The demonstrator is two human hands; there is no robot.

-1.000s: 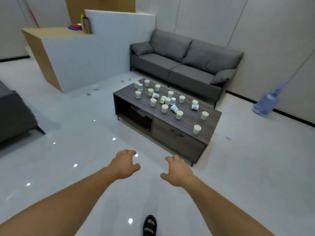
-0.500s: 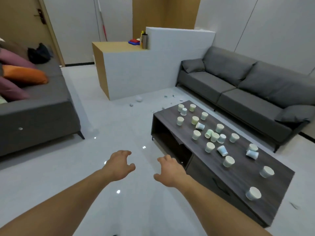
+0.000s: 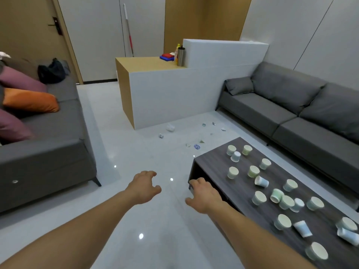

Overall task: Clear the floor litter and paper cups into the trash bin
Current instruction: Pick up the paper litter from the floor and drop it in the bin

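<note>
Both bare arms are reaching forward over the pale glossy floor (image 3: 136,156). The left hand (image 3: 144,188) is hanging palm down, its grip wide and loose with the fingers slightly curled, holding nothing. The right hand (image 3: 204,197) is hovering just beside it at three o'clock, near the closest corner of the dark wooden desk (image 3: 211,164). Its grip is equally wide and relaxed, also holding nothing.

The paper cups (image 3: 259,198) are sitting spread over the desk top, running from one o'clock to five o'clock of the right hand. Most are standing on their rims or bases, and several are lying tipped on their sides. The floor litter is lying at twelve o'clock from the hands, well apart from them, between the desk's far end and a low white unit (image 3: 165,90). It is showing as a crumpled white wad (image 3: 170,127), a blue scrap (image 3: 196,146) and several smaller bits that are too small to identify.

A grey sofa (image 3: 291,105) is running along the wall at two o'clock behind the desk. A second grey sofa (image 3: 48,152) is sitting at nine o'clock, carrying an orange cushion (image 3: 31,100) between purple ones.
</note>
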